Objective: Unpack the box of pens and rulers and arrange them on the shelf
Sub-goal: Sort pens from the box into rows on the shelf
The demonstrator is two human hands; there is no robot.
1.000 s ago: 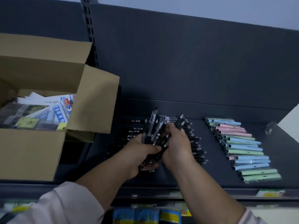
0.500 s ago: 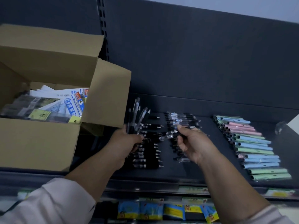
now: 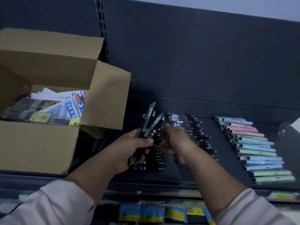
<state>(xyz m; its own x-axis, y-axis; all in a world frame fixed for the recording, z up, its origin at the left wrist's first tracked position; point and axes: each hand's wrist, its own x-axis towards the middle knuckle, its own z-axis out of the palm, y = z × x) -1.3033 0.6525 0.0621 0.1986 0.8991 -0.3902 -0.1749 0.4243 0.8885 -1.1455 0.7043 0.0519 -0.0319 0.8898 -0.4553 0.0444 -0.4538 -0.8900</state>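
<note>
Cardboard, brown: an open box stands at the left end of the dark shelf, flaps raised, with ruler and geometry-set packets lying loose inside. The left hand is curled firmly round a bundle of black pens, held upright and fanned out just right of the box's right flap. The right hand sits just beside the bundle, fingers loosely extended toward it, fingertips close to the pens; it grips nothing that I can make out. On the shelf below the hands, more black pens lie crosswise in two columns: a left column, partly covered by the left hand, and a right column running from far to near under the right wrist. Well apart to the right, a column of pastel pens in blue, green and pink lies side by side. Yellow-and-blue packets hang on the tier below, at the near edge.
</note>
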